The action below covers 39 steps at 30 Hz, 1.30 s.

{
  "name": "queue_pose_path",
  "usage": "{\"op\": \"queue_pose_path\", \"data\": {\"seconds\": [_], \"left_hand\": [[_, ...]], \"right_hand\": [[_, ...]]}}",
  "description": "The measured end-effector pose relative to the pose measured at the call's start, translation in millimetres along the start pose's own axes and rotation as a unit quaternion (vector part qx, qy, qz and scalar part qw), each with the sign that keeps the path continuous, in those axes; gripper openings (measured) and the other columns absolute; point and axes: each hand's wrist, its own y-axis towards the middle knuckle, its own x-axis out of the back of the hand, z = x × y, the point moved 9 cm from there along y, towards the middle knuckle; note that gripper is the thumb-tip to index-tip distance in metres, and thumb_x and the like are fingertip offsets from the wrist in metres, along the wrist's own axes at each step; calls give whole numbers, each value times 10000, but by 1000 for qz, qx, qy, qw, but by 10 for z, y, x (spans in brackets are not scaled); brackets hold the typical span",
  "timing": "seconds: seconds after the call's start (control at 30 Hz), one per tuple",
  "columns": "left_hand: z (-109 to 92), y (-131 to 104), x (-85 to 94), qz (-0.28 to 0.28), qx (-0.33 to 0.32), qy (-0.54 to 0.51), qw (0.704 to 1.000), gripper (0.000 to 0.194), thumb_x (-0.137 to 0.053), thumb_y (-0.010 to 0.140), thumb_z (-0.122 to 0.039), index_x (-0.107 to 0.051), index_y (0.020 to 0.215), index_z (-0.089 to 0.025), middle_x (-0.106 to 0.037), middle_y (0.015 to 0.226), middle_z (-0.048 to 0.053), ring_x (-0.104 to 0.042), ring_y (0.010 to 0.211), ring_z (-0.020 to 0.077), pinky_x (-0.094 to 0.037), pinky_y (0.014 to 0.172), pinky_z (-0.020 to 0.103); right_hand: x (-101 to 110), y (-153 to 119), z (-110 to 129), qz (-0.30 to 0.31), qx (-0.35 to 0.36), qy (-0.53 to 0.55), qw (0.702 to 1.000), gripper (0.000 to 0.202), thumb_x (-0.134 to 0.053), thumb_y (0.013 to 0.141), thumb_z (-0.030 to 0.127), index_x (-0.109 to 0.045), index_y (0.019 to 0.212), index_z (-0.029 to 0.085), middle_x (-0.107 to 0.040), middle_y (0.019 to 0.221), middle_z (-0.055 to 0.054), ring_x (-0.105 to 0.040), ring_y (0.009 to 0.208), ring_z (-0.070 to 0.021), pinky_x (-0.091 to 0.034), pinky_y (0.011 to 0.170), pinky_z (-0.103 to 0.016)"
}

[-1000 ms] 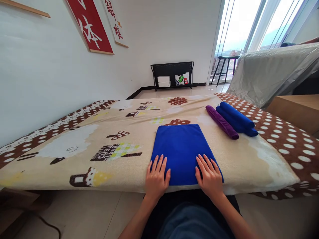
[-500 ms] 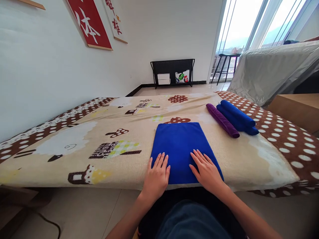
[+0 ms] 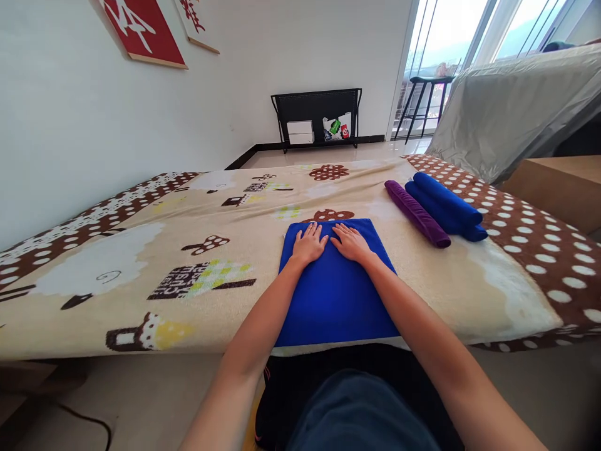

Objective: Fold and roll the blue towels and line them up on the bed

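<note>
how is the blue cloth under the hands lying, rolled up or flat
Flat: the blue cloth is a smooth rectangle on the blanket, left hand and right hand resting near its far edge.

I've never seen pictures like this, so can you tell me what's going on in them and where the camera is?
There is no robot here, just a person's own two bare hands. The camera sits on the person's head, so all the pictures look forward and down, as if through their eyes.

In the newest one, the left hand and right hand lie flat on a blue cloth. Neither hand is holding anything. The cloth is spread on a cream blanket with pictures and a spotted brown border. Off to the right lie a purple roll and some blue rolls.
</note>
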Motion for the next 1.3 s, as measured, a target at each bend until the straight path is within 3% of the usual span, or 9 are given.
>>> {"op": "queue_pose_path", "data": {"seconds": [0.2, 0.33, 0.5, 0.63, 0.7, 0.8, 0.9, 1.17, 1.3], "left_hand": [[529, 27, 74, -22, 95, -1, 995, 674, -174, 990, -549, -312, 1543, -189, -245, 1640, 94, -199, 1524, 242, -157, 1229, 532], [689, -28, 96, -33, 134, -2, 990, 687, -165, 983, -563, -305, 1546, -197, -245, 1640, 93, -195, 1525, 245, -164, 1229, 531], [661, -129, 146, -39, 135, 0, 990, 675, -162, 989, -540, -312, 1543, -184, -254, 1635, 110, -215, 1518, 267, -193, 1218, 548], [368, -304, 241, -62, 89, 17, 994, 665, -186, 1005, -487, -330, 1526, -99, -256, 1619, 185, -145, 1531, 316, -67, 1208, 628], [58, -463, 236, -63, 23, 22, 997, 639, -215, 1013, -471, -336, 1525, -110, -266, 1618, 168, -128, 1537, 290, -32, 1218, 603], [-442, -821, 141, -32, -98, 17, 995, 553, -267, 1023, -429, -375, 1513, -196, -342, 1601, 75, -240, 1511, 193, -166, 1236, 467], [-688, -1251, 112, -18, -161, 11, 987, 518, -281, 1031, -384, -380, 1507, -204, -357, 1594, 59, -273, 1498, 166, -229, 1219, 427], [-476, -2308, 310, -119, -231, 80, 962, 595, -402, 1012, -438, -270, 1560, -245, -306, 1615, 77, -289, 1495, 238, -267, 1198, 441], [-257, -2661, 264, -148, -242, 94, 954, 688, -518, 958, -423, -264, 1563, -215, -316, 1608, 96, -280, 1495, 291, -229, 1213, 495]], "right_hand": [[91, 42, -590, -36, -111, -6, 993, 595, -273, 1030, 449, -367, 1510, 109, -321, 1595, -134, -250, 1499, -221, -156, 1216, -430], [133, -36, -782, -55, -171, -16, 984, 625, -262, 1025, 451, -360, 1504, 62, -319, 1585, -182, -255, 1495, -268, -182, 1197, -477], [226, -176, -662, -89, -167, -35, 981, 618, -280, 1019, 394, -384, 1473, -11, -339, 1559, -236, -253, 1492, -311, -181, 1196, -497], [310, -292, -255, -107, -77, -47, 990, 554, -258, 1010, 280, -409, 1465, 2, -318, 1583, -191, -208, 1513, -262, -125, 1230, -442], [296, -402, 20, -103, -19, -47, 993, 531, -265, 1002, 246, -439, 1459, 38, -333, 1583, -163, -229, 1509, -237, -142, 1236, -418], [209, -686, 371, -80, 48, -43, 995, 505, -336, 964, 182, -491, 1427, 56, -424, 1530, -162, -343, 1463, -234, -246, 1214, -400], [140, -1076, 540, -61, 87, -41, 993, 513, -347, 950, 137, -480, 1439, 62, -487, 1486, -142, -415, 1422, -221, -337, 1180, -381], [298, -2229, 465, -211, 197, -42, 956, 510, -463, 975, 164, -440, 1483, 197, -527, 1462, -58, -459, 1392, -204, -412, 1151, -410], [280, -2618, 259, -219, 216, -65, 949, 657, -557, 938, 185, -319, 1550, 219, -479, 1500, -58, -455, 1396, -227, -407, 1157, -427]]}}
